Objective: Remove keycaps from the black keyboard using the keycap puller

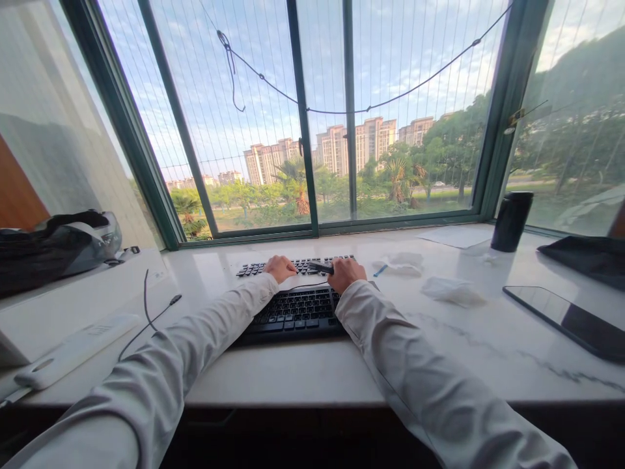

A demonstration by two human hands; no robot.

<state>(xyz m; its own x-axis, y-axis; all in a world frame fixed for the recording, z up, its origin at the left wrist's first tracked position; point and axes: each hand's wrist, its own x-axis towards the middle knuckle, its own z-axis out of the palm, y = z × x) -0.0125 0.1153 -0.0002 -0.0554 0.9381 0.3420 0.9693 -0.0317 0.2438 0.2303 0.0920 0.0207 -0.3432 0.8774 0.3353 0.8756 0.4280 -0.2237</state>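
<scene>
A black keyboard (303,311) lies on the white counter between my forearms. Behind it are rows of black keys (251,268), seemingly a second keyboard with a pale base. My left hand (280,268) rests on these far keys, fingers bent and pressed together; whatever is under them is hidden. My right hand (346,273) is closed around a small black brush (319,267), whose head points left over the far keys. A thin dark cable runs between the two sets of keys.
Crumpled clear plastic (452,291) lies right of the keyboards. Farther right are a dark phone or tablet (566,319) and a black bottle (512,221). A white power strip (78,352) and a loose cable (149,319) lie left. A window closes off the back.
</scene>
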